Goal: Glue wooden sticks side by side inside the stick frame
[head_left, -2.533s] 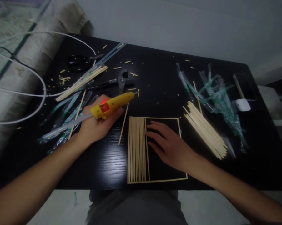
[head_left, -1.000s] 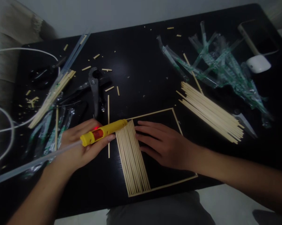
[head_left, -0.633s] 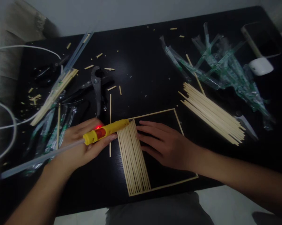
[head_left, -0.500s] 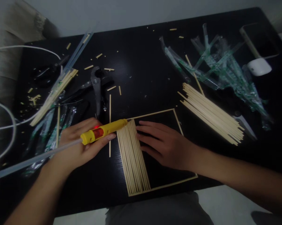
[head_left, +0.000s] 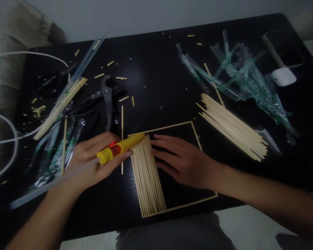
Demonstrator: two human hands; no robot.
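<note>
Table with a black, faintly grained rectangular top [head_left: 156, 81] carries the work. Toward its far right corner spreads a heap of clear plastic wrappers with green print [head_left: 259, 80]; by the middle of its near edge lies a thin four-sided frame of pale wooden sticks [head_left: 193, 202], its left part filled by a close row of pale, slim wooden sticks [head_left: 147, 177]. A loose bundle of similar pale sticks [head_left: 231, 127] rests between frame and right edge. The person's left hand [head_left: 87, 163] has its fingers wrapped around a yellow plastic glue gun [head_left: 130, 143], nose at the row's far end, a long translucent glue stick [head_left: 55, 183] trailing from its rear. The right hand [head_left: 182, 163] grips nothing; its fingers lie slightly parted, tips along the row's right side. Those tips sit near the nose, so a slip of the gun could burn them. Too hard a sideways push might bow the slender frame, and since the row appears to lie directly on the table, stray glue could bond it there. The glue stick might snag the forearm and jerk the nose off line. The wrappers' green print is too blurred to read, and no brand is legible on the gun.
</note>
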